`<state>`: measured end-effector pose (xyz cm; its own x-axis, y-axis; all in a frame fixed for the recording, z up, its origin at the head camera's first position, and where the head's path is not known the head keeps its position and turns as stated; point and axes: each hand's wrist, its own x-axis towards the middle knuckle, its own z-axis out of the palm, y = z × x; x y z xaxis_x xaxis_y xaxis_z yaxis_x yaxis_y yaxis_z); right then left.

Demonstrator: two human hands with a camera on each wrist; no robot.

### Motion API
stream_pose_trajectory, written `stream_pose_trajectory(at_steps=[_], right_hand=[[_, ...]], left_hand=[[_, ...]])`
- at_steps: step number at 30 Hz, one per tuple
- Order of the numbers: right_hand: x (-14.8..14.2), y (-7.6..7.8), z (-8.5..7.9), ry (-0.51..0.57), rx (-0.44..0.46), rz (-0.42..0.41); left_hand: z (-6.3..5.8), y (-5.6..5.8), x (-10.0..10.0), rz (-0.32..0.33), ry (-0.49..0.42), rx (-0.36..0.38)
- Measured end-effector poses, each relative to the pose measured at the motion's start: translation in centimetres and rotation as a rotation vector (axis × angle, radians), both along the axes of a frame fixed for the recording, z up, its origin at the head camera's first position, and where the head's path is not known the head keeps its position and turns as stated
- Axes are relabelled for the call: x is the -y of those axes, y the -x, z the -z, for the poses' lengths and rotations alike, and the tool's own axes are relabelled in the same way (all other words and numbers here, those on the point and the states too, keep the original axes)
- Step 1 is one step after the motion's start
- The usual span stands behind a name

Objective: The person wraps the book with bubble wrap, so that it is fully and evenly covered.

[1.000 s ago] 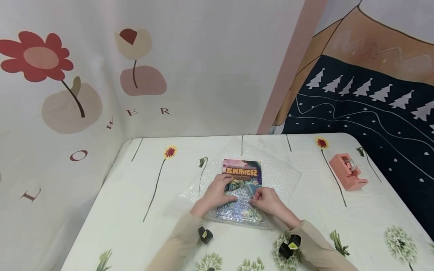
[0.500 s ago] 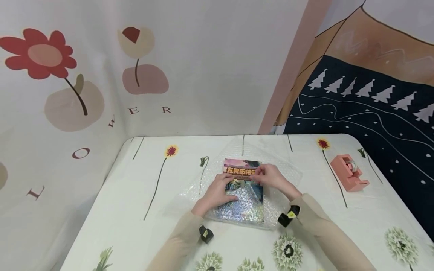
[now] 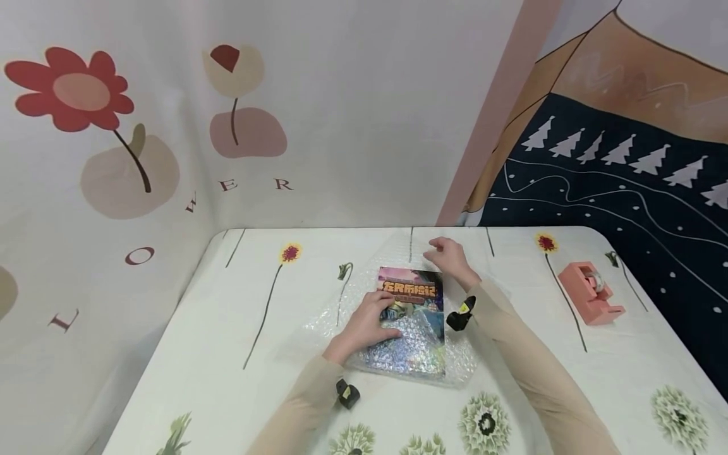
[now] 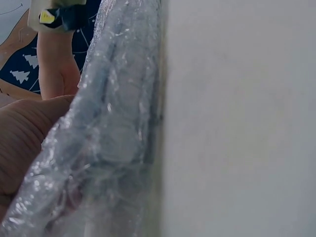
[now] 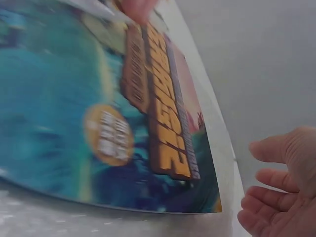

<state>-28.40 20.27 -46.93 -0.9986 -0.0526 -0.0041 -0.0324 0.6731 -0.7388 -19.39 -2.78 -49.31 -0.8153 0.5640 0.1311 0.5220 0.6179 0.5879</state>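
A colourful book (image 3: 412, 292) lies on a sheet of bubble wrap (image 3: 463, 360), in the middle of the table. Its lower part is covered by a folded-over flap of the wrap; the upper cover with yellow lettering shows bare. My left hand (image 3: 365, 319) rests on the book's left side, thumb and fingers spread over the flap and cover. Beyond the book's top right corner is my right hand (image 3: 448, 258), off the book, with loosely bent fingers and nothing in them. In the right wrist view, the right hand (image 5: 284, 185) appears beside the cover's top edge.
A pink tape dispenser (image 3: 588, 296) with a roll of tape stands on the right of the table. The flower-printed tablecloth (image 3: 227, 385) covers the table. Printed curtains (image 3: 352, 126) hang behind and to the left, and a dark one with trees (image 3: 614, 196) at the right.
My right hand has moved up from the flap's right edge, across the cover, to beyond the book's top edge. My left hand has stayed on the book.
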Motion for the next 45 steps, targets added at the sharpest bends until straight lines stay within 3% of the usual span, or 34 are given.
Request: stream_pose_trajectory(at_steps=[7, 11, 19, 25, 34, 40, 45], right_hand=[[0.4, 1.7, 0.0, -0.069, 0.093, 0.015], [0.4, 2.6, 0.3, -0.110, 0.101, 0.016], [0.7, 3.1, -0.5, -0.139, 0.185, 0.086], [0.9, 2.7, -1.4, -0.093, 0.123, 0.080], [1.0, 2.0, -2.2, -0.044, -0.026, -0.031], [1.0, 0.4, -2.5, -0.038, -0.122, -0.122], [1.3, -1.5, -2.7, -0.107, -0.162, -0.192]], left_hand=[[0.0, 0.0, 0.0, -0.003, 0.001, -0.001], [-0.1, -0.1, 0.0, 0.001, 0.000, 0.007], [0.0, 0.0, -0.1, 0.012, 0.003, 0.006], [-0.1, -0.1, -0.1, 0.014, 0.004, 0.007], [-0.3, -0.1, 0.0, 0.010, 0.005, 0.020], [-0.4, -0.1, 0.0, 0.007, 0.010, 0.023], [-0.5, -0.1, 0.1, 0.009, 0.003, 0.031]])
